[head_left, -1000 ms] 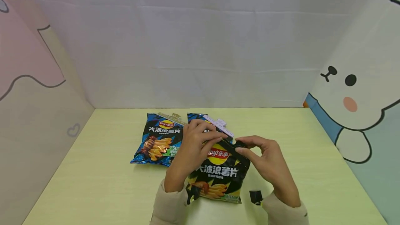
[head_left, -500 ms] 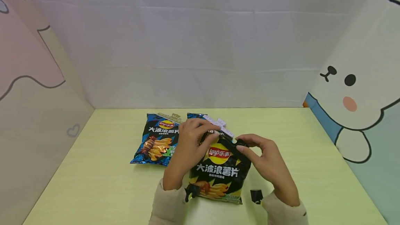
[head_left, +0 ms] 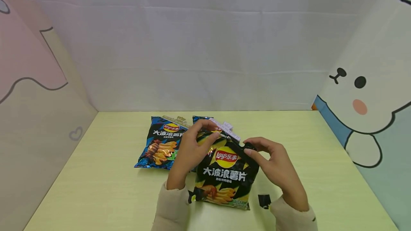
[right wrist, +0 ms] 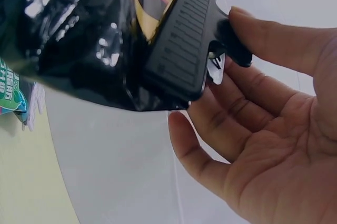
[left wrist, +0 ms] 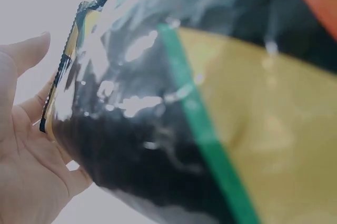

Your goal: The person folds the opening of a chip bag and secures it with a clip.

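A black bag of Lay's chips (head_left: 224, 177) leans with its top toward the back of the table. At its top edge sits a black bag clip (right wrist: 181, 37) with ruler-like markings. My right hand (head_left: 273, 161) pinches the clip's handle between thumb and fingers. At the bag's upper left corner is my left hand (head_left: 194, 149). In the left wrist view, the left thumb (left wrist: 29, 53) stands apart from the crimped bag edge, while the fingers reach behind it, partly hidden.
A blue chip bag (head_left: 160, 142) with a gold clip (head_left: 176, 120) lies at the back left. Behind the black bag, another blue bag (head_left: 202, 118) carries a white clip (head_left: 226, 129). A torn black scrap (head_left: 264, 200) lies near the right sleeve.
My left hand has drawn back leftward from the clip to the bag's upper left corner, uncovering more of the bag's top. My right hand stays on the clip.
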Action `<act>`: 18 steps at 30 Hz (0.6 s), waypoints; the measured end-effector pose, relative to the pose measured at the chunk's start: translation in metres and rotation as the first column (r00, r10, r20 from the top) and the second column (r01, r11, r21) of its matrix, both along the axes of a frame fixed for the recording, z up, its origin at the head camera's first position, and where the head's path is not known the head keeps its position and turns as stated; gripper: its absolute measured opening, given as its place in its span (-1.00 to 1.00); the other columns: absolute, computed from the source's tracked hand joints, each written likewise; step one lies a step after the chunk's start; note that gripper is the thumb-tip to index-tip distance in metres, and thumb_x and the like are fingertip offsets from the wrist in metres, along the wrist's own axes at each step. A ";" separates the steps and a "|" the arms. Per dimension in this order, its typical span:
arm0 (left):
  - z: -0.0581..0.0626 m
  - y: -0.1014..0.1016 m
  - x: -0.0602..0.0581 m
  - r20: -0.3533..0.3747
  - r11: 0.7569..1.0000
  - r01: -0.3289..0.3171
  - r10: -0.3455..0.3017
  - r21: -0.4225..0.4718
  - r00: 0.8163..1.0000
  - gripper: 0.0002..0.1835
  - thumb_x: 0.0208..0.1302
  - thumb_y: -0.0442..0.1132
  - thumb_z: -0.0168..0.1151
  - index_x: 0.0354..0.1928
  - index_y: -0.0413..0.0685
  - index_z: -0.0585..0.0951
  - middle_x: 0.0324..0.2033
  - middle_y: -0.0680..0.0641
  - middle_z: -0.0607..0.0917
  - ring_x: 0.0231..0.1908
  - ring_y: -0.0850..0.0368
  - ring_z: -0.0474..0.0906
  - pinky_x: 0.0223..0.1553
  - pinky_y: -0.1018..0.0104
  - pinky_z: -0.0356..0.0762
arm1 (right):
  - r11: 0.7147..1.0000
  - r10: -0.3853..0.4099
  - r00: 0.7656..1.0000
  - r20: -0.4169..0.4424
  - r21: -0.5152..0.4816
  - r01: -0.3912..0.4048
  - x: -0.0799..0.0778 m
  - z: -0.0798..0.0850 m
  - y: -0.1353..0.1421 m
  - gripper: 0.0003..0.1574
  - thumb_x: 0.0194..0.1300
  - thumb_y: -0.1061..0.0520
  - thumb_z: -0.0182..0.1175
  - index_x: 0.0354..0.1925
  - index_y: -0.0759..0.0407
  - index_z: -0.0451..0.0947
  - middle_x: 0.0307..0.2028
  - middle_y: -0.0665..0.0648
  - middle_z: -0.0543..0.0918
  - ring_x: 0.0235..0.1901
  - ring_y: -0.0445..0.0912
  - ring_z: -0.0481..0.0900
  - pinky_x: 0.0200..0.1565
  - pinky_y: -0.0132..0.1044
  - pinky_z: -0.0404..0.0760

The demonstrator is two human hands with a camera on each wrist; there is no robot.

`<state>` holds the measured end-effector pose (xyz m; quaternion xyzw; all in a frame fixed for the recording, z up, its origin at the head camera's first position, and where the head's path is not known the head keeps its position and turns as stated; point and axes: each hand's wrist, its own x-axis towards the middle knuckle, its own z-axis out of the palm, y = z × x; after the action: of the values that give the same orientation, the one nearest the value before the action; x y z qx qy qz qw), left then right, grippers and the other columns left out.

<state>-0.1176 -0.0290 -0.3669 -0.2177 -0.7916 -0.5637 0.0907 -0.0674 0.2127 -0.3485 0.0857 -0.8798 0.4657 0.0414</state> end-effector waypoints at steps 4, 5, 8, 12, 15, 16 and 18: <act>-0.001 0.001 -0.001 -0.012 1.000 0.008 -0.008 0.001 1.000 -0.75 0.40 -0.13 0.28 0.07 0.13 0.59 -0.06 0.00 0.71 -0.01 0.17 0.64 0.16 0.07 0.58 | 1.000 -0.005 1.000 -0.017 0.014 0.005 -0.001 0.000 0.001 -0.72 0.39 0.03 0.29 0.04 0.02 0.68 -0.15 0.00 0.79 -0.14 -0.32 0.66 0.08 0.00 0.61; -0.001 0.001 -0.001 -0.016 1.000 0.009 -0.009 0.001 1.000 -0.75 0.40 -0.13 0.29 0.07 0.12 0.59 -0.07 0.00 0.71 -0.01 0.18 0.64 0.16 0.07 0.58 | 1.000 -0.006 1.000 -0.022 0.017 0.006 -0.001 0.000 0.001 -0.72 0.39 0.03 0.29 0.04 0.02 0.68 -0.15 0.00 0.79 -0.14 -0.32 0.65 0.08 -0.02 0.61; -0.002 0.001 -0.001 -0.016 1.000 0.015 -0.015 0.002 1.000 -0.75 0.40 -0.14 0.28 0.07 0.08 0.59 -0.10 0.00 0.71 -0.02 0.18 0.64 0.18 0.07 0.57 | 1.000 -0.007 1.000 -0.030 0.024 0.008 -0.001 0.001 0.002 -0.72 0.39 0.03 0.29 0.04 0.02 0.68 -0.15 -0.01 0.79 -0.14 -0.33 0.65 0.07 -0.08 0.62; -0.003 0.001 -0.002 0.004 1.000 0.018 -0.018 0.002 1.000 -0.73 0.41 -0.14 0.28 0.09 0.04 0.58 -0.09 0.02 0.71 -0.01 0.17 0.64 0.19 0.07 0.56 | 0.999 -0.013 0.999 -0.031 0.030 0.014 -0.001 0.001 0.003 -0.71 0.40 0.03 0.28 0.05 0.03 0.68 -0.12 -0.01 0.79 -0.12 -0.32 0.66 0.07 -0.10 0.62; -0.004 0.001 -0.002 0.014 1.000 0.017 -0.017 0.002 1.000 -0.73 0.41 -0.14 0.28 0.09 0.07 0.58 -0.07 0.02 0.71 0.01 0.16 0.63 0.18 0.08 0.57 | 0.999 -0.024 0.999 -0.023 0.023 0.024 0.000 0.000 0.005 -0.71 0.41 0.03 0.27 0.06 0.03 0.67 -0.12 0.02 0.79 -0.08 -0.22 0.69 0.09 -0.02 0.61; -0.004 0.001 -0.002 0.016 1.000 0.017 -0.017 0.001 1.000 -0.74 0.41 -0.13 0.27 0.09 0.10 0.58 -0.07 0.01 0.71 0.02 0.16 0.63 0.18 0.09 0.57 | 0.999 -0.028 0.999 -0.020 0.018 0.028 0.000 0.000 0.005 -0.70 0.41 0.04 0.27 0.06 0.03 0.67 -0.12 0.03 0.79 -0.08 -0.18 0.69 0.11 0.02 0.60; -0.004 0.001 -0.002 0.023 1.000 0.022 -0.022 0.004 0.999 -0.73 0.41 -0.13 0.27 0.10 0.12 0.57 -0.04 0.01 0.70 0.04 0.15 0.63 0.18 0.08 0.57 | 0.999 -0.036 0.999 -0.014 0.008 0.036 0.000 0.001 0.007 -0.70 0.41 0.05 0.27 0.07 0.04 0.67 -0.13 0.05 0.79 -0.06 -0.11 0.70 0.13 0.10 0.58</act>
<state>-0.1195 -0.0282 -0.3707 -0.2197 -0.7892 -0.5685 0.0756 -0.0670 0.2196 -0.3478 0.0733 -0.8828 0.4606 0.0556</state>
